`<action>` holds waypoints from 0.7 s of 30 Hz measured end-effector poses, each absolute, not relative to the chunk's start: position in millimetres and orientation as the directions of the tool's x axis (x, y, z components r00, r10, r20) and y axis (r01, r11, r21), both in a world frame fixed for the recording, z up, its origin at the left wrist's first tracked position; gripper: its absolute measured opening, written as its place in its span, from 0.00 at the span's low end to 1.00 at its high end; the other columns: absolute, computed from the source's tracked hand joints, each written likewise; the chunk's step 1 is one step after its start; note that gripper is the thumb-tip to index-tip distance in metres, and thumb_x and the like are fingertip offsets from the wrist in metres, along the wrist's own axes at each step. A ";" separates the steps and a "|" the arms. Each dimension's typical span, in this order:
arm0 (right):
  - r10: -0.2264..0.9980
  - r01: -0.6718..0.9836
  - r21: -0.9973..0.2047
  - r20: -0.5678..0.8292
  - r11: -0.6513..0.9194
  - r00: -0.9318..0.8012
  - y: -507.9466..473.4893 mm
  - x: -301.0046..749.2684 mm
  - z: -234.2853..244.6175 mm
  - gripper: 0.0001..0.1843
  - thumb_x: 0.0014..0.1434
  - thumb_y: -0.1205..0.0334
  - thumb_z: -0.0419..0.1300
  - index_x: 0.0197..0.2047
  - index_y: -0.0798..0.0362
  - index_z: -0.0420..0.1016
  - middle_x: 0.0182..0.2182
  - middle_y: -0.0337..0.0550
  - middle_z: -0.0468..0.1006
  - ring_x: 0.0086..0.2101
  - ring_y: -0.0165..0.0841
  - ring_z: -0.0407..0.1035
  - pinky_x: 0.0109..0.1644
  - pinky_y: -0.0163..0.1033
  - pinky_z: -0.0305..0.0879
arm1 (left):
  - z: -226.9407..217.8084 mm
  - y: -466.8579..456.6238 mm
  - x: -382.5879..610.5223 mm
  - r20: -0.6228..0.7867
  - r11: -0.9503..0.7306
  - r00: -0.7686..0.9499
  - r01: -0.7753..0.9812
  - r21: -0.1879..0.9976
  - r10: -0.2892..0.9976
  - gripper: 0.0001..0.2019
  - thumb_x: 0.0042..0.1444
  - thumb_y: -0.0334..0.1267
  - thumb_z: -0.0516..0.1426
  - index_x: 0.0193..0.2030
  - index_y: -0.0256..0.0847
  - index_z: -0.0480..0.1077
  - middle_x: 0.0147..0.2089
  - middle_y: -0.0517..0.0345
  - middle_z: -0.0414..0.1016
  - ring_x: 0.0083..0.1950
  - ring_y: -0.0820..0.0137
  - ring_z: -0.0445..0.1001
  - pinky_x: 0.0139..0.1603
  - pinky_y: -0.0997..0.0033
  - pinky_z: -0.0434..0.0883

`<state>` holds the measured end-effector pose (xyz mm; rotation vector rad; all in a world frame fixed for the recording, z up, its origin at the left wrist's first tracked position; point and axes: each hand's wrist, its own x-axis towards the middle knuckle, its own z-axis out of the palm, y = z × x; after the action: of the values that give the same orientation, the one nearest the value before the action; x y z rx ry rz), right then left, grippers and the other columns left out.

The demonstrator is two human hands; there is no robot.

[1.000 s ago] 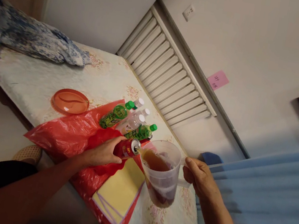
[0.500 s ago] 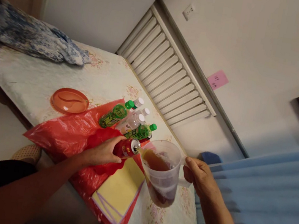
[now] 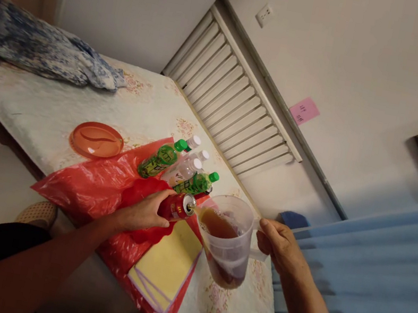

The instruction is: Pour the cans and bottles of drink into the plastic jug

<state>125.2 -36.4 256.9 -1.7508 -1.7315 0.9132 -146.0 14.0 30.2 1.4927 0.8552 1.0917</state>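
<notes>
My left hand (image 3: 148, 212) is wrapped round a red drink can (image 3: 175, 207), tilted with its opened top toward the jug. Opposite it, my right hand (image 3: 278, 242) grips the handle of a clear plastic measuring jug (image 3: 229, 257). Brown liquid (image 3: 219, 225) with bubbles at its edge is in the jug, which leans toward the can. The can's mouth is at the jug's rim, and a thin stream seems to run between them. Beneath the left hand is a red scalloped dish (image 3: 140, 193), partly hidden. Folded yellow cloths (image 3: 168, 262) lie below the can.
A red plastic bag (image 3: 82, 185) spreads over the flowered tablecloth (image 3: 148, 108). Behind the can stand green-capped bottles (image 3: 160, 160) and several white-capped ones (image 3: 184, 171). An orange round lid (image 3: 96, 140) lies left, beyond it a blue-white cloth (image 3: 49, 50). A radiator (image 3: 232, 93) borders the back; a blue curtain (image 3: 374, 272) hangs right.
Almost nothing differs. Both hands, the can and the jug hold nearly the same places, and the view has shifted very slightly.
</notes>
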 end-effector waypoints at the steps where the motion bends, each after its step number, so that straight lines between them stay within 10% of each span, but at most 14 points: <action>1: 0.993 0.649 -0.758 -0.110 -0.058 -0.040 -36.7 125.0 257.1 0.31 0.54 0.35 0.60 0.17 0.50 0.55 0.13 0.29 0.49 0.17 0.23 0.42 0.21 0.35 0.38 | 30.7 14.0 -146.1 0.190 -0.191 0.332 -0.031 0.981 0.924 0.35 0.41 0.33 0.62 0.59 0.42 0.62 0.60 0.51 0.71 0.60 0.56 0.71 0.60 0.59 0.68; 21: 0.993 0.689 -0.723 -0.112 -0.050 -0.045 -37.8 125.3 259.9 0.32 0.55 0.35 0.59 0.16 0.49 0.53 0.13 0.29 0.50 0.17 0.24 0.42 0.22 0.35 0.39 | 30.6 13.6 -146.6 0.198 -0.201 0.321 -0.023 0.979 0.926 0.34 0.41 0.34 0.62 0.59 0.44 0.63 0.59 0.50 0.72 0.60 0.54 0.70 0.60 0.57 0.68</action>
<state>125.3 -37.8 259.9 -1.7816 -1.7758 0.8818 -146.6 13.6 30.6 1.5007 0.8655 1.0967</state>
